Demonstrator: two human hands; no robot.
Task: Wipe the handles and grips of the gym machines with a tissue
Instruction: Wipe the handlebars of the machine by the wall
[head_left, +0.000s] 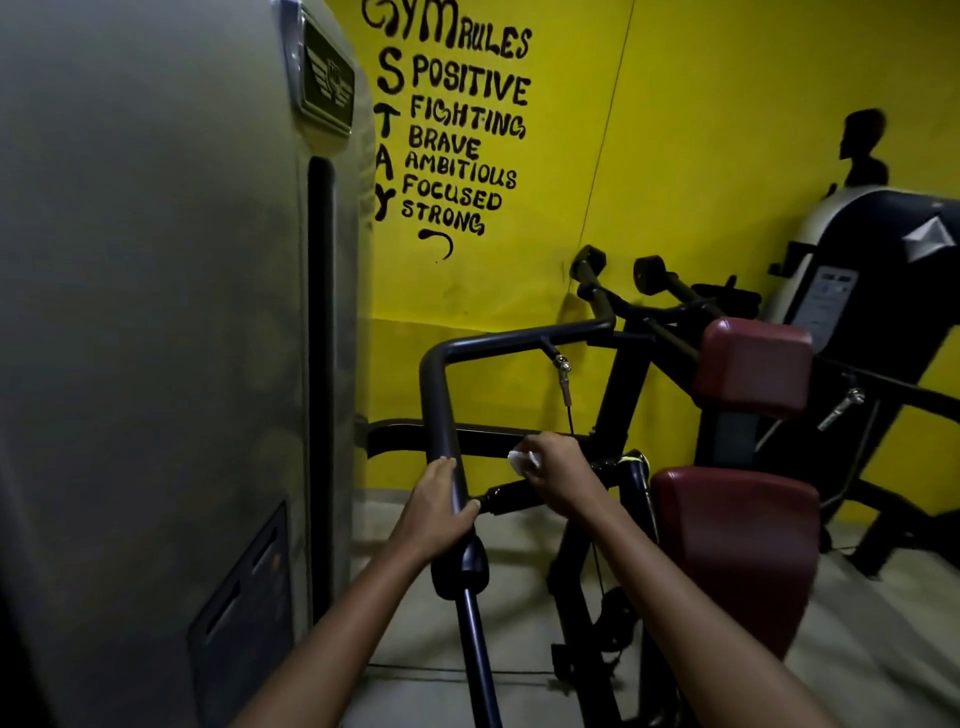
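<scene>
While left hand (439, 506) clenched on curved dark metal handle bar (441, 415), right hand (553, 470) just beside bar, fingers (530, 451) grasping white crumpled tissue (519, 460) against short black grip (511, 493); wiping mid-way, farther black handles (589, 260) probably left.

White crumpled tissue (523, 460) pressed on black horizontal grip (506, 493) — beside dark bent handle bar (441, 405), upright

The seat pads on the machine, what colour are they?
Dark red seat pads, seen in the head view.
</scene>
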